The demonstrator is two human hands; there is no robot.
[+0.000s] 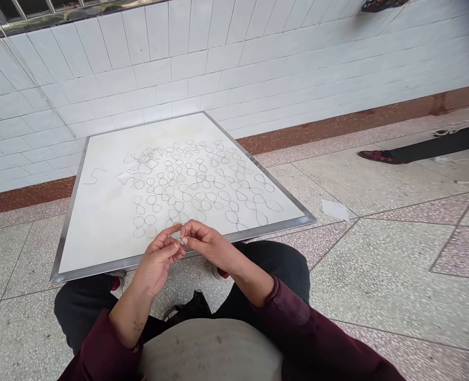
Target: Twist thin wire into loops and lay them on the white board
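My left hand [162, 259] and my right hand [205, 243] meet above the near edge of the white table [99, 227]. Between their fingertips is a thin dark wire [178, 226], bent in a curve, with both hands pinching it. Part of the wire is hidden behind the fingers. Many wire pieces shaped like figure eights [231, 206] lie in loose rows just beyond my hands. At the far middle of the table sits a tangled heap of bent wires [149, 157].
A metal rim [123, 263] edges the table, which stands by a white tiled wall [151, 74]. On the speckled floor to the right lies a white sheet [335, 209]. Farther right, another person's leg and dark red shoe [378, 155] show. My knees are under the near edge.
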